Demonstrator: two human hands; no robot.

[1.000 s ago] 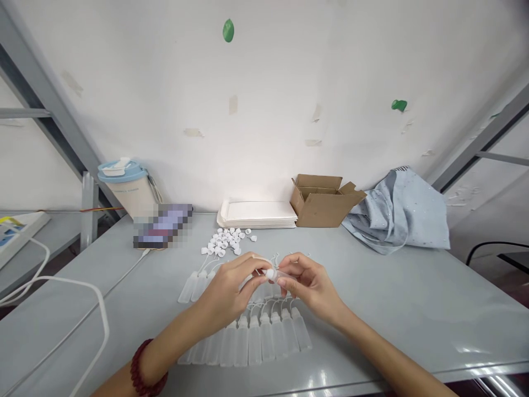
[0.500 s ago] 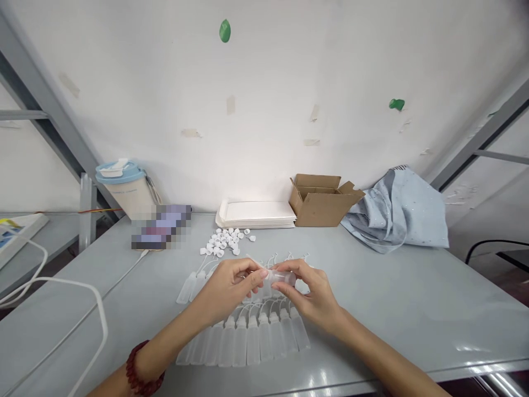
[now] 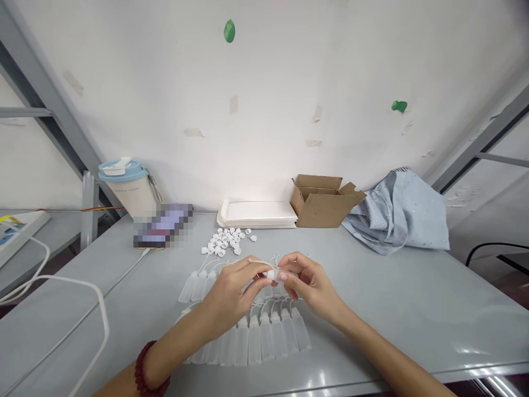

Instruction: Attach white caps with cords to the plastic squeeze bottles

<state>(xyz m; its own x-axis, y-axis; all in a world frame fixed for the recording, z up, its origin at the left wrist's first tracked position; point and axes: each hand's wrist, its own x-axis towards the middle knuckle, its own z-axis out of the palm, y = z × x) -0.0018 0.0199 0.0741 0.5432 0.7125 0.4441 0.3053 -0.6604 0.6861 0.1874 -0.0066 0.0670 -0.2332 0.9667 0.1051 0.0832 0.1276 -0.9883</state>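
Observation:
Above the middle of the table, a small translucent plastic bottle (image 3: 279, 274) lies sideways between my two hands. My left hand (image 3: 235, 284) pinches its white cap (image 3: 270, 274) at the neck end, with a thin white cord looping over the fingers. My right hand (image 3: 312, 281) is closed around the bottle's body, hiding most of it. Below the hands lies a front row of flat translucent bottles (image 3: 255, 339) with corded necks. A back row of similar bottles (image 3: 189, 286) is partly covered by my hands. Loose white caps (image 3: 225, 240) lie in a pile beyond them.
White trays (image 3: 260, 212) are stacked against the wall, beside an open cardboard box (image 3: 326, 209) and a light blue cloth bag (image 3: 397, 215). To the left are a blurred phone (image 3: 165, 226) on a white cable (image 3: 124, 270) and a blue-lidded cup (image 3: 128, 187).
My left fingers have shifted right and turned over the cap end. My right fingers have changed their grip on the bottle, covering more of it. The view has shifted slightly.

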